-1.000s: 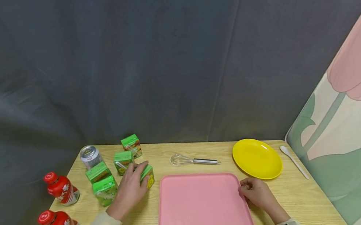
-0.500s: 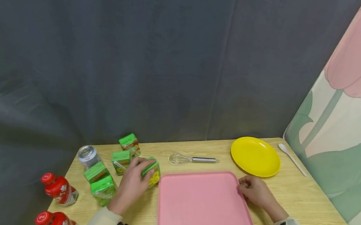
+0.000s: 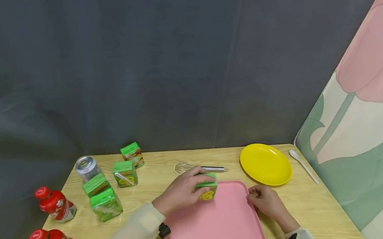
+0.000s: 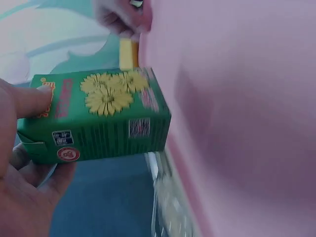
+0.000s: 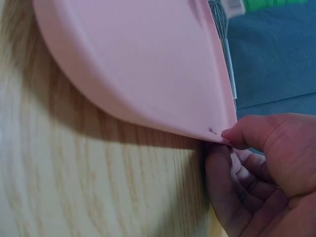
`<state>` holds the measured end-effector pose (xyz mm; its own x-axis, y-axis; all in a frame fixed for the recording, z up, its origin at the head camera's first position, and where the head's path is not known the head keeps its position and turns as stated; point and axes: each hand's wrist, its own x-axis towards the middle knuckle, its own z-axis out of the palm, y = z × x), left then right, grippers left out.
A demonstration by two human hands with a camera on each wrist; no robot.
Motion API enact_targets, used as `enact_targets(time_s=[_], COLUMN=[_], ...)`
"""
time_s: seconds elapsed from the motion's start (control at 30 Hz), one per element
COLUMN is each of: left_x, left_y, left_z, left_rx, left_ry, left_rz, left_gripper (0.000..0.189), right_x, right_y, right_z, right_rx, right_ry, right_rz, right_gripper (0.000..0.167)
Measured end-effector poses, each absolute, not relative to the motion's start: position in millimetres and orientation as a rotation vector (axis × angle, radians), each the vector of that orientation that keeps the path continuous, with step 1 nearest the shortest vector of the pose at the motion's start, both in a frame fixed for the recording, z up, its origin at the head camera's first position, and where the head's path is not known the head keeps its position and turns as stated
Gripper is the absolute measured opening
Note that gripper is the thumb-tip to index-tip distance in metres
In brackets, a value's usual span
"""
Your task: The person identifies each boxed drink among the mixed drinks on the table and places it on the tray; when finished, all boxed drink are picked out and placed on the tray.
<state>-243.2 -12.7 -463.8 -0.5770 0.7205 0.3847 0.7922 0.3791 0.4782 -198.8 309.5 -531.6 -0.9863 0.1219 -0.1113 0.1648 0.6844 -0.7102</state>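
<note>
My left hand [image 3: 186, 188] grips a green juice box [image 4: 103, 116] with yellow flowers printed on it, thumb on one side and fingers on the other. In the head view the juice box overlaps the far part of a pink tray [image 3: 216, 226]. The left wrist view shows it above the tray's surface, near the rim. At the tray's right side my right hand [image 3: 267, 203] pinches the rim between thumb and curled fingers, clearest in the right wrist view, where the tray's rim [image 5: 163, 129] runs into the fingertips.
Several more green juice boxes [image 3: 125, 174], a silver can [image 3: 87, 167] and two red-capped bottles [image 3: 56, 203] stand at the left. A whisk [image 3: 214, 169] lies behind the tray. To the right are a yellow plate [image 3: 265, 164] and a white spoon [image 3: 303, 166].
My left hand has lifted the juice box from beside the others and carried it right, over the tray. My right hand keeps its pinch on the rim.
</note>
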Motion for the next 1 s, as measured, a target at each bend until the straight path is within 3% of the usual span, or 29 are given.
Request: enact_targets(time_s=[0.17,0.47,1.0], left_x=[-248.3,-256.8,-253.1], left_y=[24.3,68.3,65.3], left_z=[-472.4,-483.2,-476.9], left_rx=[-1.498,-1.436,-1.326], left_ry=[-2.491,-2.545,-2.637], left_rz=[-0.93,-1.05,-0.977], left_gripper=[0.033,0.032,0.034], right_x=[-199.6,-198.0,-196.9], right_y=[308.0,310.7,311.1], right_z=[-531.2,-533.8,-533.5], right_rx=[0.238,0.241,0.27], right_ry=[2.834,2.839,2.787], right_rz=[-1.219,-1.248,-1.303], right_gripper=[0.024,0.021,0.022])
